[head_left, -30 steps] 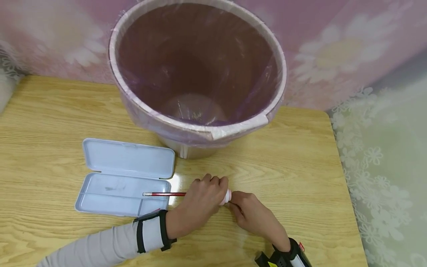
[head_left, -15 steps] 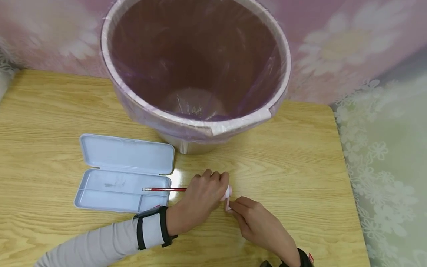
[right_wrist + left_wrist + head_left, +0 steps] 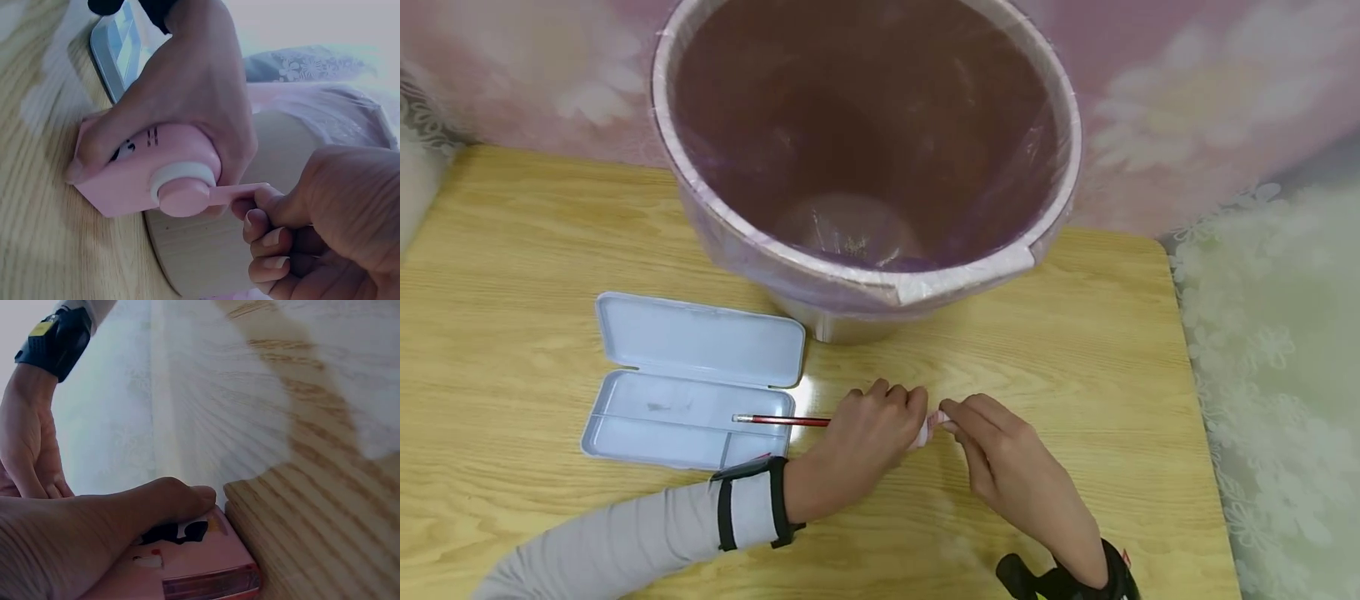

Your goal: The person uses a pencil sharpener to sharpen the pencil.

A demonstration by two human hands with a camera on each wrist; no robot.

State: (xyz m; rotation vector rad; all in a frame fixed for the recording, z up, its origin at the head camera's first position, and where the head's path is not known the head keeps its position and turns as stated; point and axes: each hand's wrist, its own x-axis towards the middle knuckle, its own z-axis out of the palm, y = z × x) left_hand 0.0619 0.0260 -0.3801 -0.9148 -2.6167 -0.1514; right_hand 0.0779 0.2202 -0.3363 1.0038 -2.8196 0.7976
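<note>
A pink crank pencil sharpener [image 3: 134,184] lies on the table, printed with a black-and-white figure. My left hand [image 3: 868,437] grips its body from above, thumb on one side. From its left end a red pencil [image 3: 790,421] with a white eraser tip sticks out over the pencil case. My right hand [image 3: 1011,458] pinches the end of the pink crank [image 3: 234,194], which points toward that hand in the right wrist view. The left hand hides most of the sharpener in the head view.
An open light-blue pencil case [image 3: 658,433] lies at the left, its lid [image 3: 700,337] folded back. Behind the hands stands a large bin [image 3: 737,225] lined with clear plastic. The wooden table [image 3: 1075,358] ends at the right beside a floral cloth [image 3: 1285,375].
My right hand has turned the crank, passing from beside the sharpener to low and now out to the right. The left hand stays on the sharpener. The head view has shifted slightly.
</note>
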